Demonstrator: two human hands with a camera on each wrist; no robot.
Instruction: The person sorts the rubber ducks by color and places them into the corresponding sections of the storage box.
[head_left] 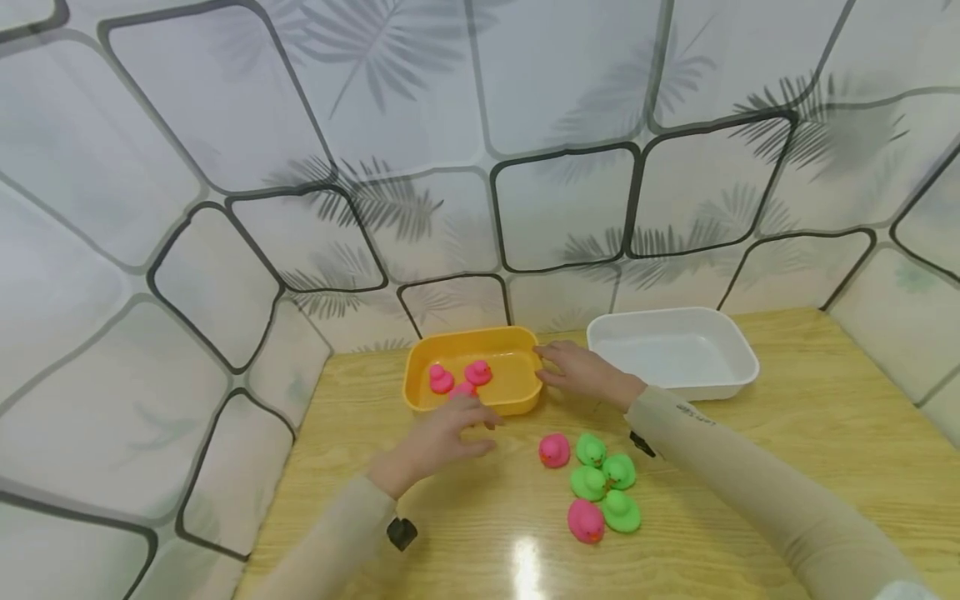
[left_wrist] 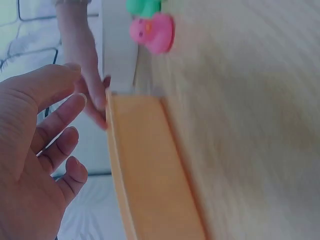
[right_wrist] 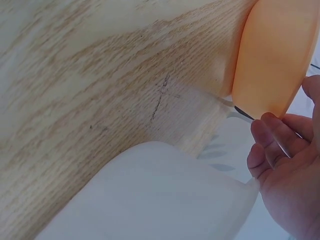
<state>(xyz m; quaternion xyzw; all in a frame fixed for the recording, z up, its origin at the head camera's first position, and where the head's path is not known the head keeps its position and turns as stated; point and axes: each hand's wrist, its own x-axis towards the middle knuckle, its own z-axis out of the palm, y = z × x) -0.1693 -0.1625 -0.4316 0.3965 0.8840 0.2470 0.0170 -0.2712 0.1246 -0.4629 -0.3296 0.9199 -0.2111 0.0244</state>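
Empty and loosely curved, with a wide gap between thumb and fingers, the left hand (head_left: 450,437) hovered over the near edge of the yellow tray (head_left: 519,377). The right hand (head_left: 581,371) was at the tray's right end, its slightly bent fingers touching the end wall near the rim rather than wrapping round it; how firmly it pressed, I could not tell. Inside the yellow tray sat three pink ducks (head_left: 478,372), toward its left and middle, the nearest partly hidden by the left hand. In front of the tray and to its right, four green ducks (head_left: 618,472) stood clustered together, with two loose pink ducks (head_left: 554,451) beside them, one at the group's left and one at its near end. Right of the yellow tray, well apart from it, stood a white tray (head_left: 675,346). Under the yellow tray lay a wooden table (head_left: 810,400); behind it rose a leaf-patterned backdrop (head_left: 562,208).
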